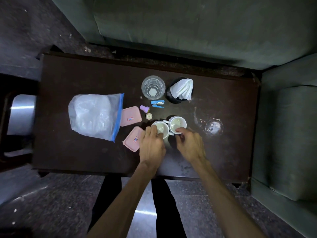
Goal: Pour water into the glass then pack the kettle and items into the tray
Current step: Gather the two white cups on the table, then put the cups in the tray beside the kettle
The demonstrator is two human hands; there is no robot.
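Note:
Two small white cups stand side by side near the middle of the dark table [72,152]. My left hand [151,145] grips the rim of the left cup [162,128]. My right hand [189,145] pinches the near rim of the right cup [177,123]. A clear drinking glass [153,87] stands upright behind them, apart from both hands. No kettle or tray is visible.
A black holder with white tissues [181,91] sits right of the glass. A blue stapler [157,104], a purple stamp [144,109], a small cream cap [148,116], two pink lidded boxes [131,116] [133,138] and a zip bag [95,115] lie left. Green sofas surround the table.

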